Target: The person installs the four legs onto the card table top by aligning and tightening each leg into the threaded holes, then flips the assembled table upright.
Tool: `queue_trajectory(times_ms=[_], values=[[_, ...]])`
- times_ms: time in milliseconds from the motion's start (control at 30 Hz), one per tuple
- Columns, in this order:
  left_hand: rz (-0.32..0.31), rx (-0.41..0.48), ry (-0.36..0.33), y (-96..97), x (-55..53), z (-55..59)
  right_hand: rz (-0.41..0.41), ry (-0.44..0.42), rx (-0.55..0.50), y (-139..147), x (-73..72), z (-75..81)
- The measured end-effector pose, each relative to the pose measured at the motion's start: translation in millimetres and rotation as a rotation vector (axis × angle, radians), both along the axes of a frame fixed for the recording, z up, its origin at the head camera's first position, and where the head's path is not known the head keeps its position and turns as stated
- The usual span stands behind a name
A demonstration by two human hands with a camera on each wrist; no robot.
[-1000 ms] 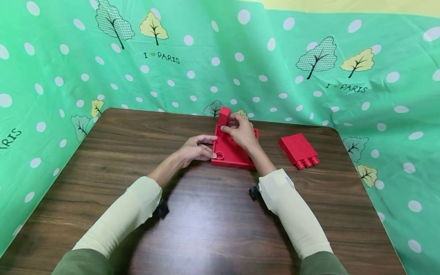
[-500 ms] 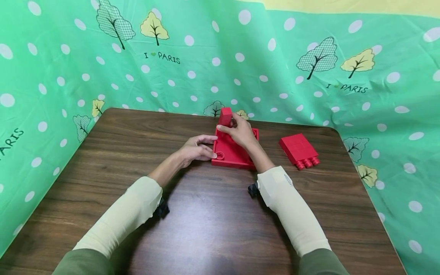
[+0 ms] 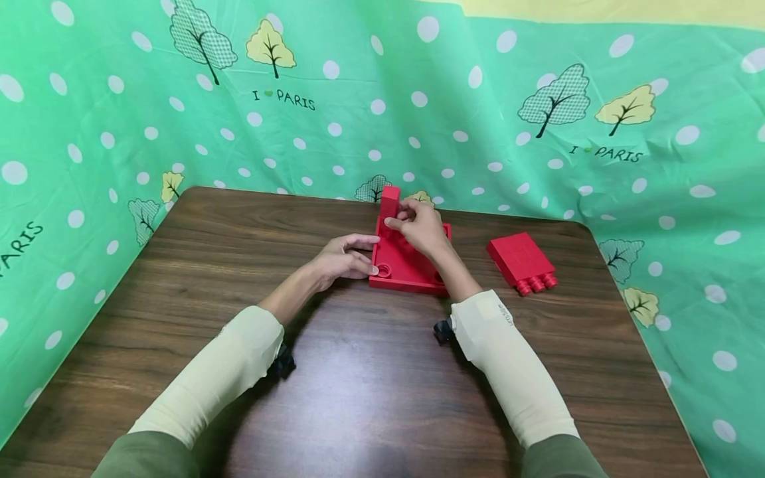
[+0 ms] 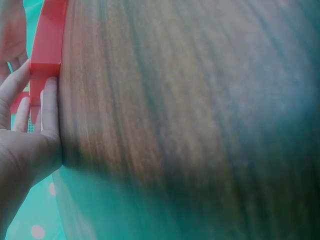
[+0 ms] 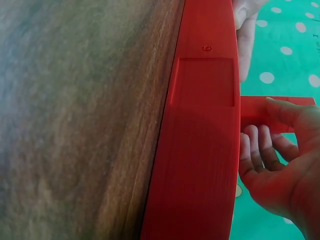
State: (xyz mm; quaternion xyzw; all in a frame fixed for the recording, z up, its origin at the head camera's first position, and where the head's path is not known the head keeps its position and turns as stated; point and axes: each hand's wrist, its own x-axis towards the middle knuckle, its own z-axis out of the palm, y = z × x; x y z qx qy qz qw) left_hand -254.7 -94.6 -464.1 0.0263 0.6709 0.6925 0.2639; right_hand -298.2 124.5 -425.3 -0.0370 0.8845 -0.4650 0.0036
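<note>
A shallow red tray-like base (image 3: 412, 269) with a raised rim and round corner sockets lies on the table. At its far left corner stands an upright red square post (image 3: 390, 199). My right hand (image 3: 421, 226) pinches the post low down between thumb and fingers; the right wrist view shows the post (image 5: 255, 112) rising beyond the base's edge wall (image 5: 200, 145), fingers curled beside it. My left hand (image 3: 337, 260) holds the base's left side, thumb and fingers spread along the rim. The post's lower end is partly hidden by my right hand.
Right of the base lie several red posts (image 3: 520, 257) side by side, round pegs pointing toward me. The brown wooden table (image 3: 335, 398) ends just behind the base, against a green dotted curtain (image 3: 335, 153).
The post and my right hand shifted slightly right and the post turned a little, then both came back left. My left hand and the base have stayed in place.
</note>
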Motion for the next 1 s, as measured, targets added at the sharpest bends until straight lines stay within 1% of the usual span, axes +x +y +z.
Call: queue_trajectory(times_ms=[167,367,500,700,767,833,1000], values=[[0.002,-0.008,0.006,-0.3,0.6,1.3,-0.035,-0.003,-0.001,1,1.0,-1.4],[0.002,-0.008,0.008,-0.5,0.6,2.1,-0.048,0.008,-0.003,0,-1.8,-4.0],[0.003,-0.006,0.005,0.0,0.2,2.7,-0.032,0.023,-0.029,-2,-4.3,-5.6],[0.003,-0.006,0.008,0.1,-0.2,1.7,0.059,0.052,-0.112,-3,-7.7,-7.3],[0.004,-0.005,0.009,0.1,-0.1,1.4,0.073,0.051,-0.129,-4,-8.3,-7.6],[0.005,-0.002,0.007,0.2,-0.3,0.8,0.074,0.051,-0.145,-6,-8.9,-8.0],[0.007,0.005,0.005,1.0,-0.1,-0.3,0.025,0.057,-0.140,-9,-11.0,-10.1]])
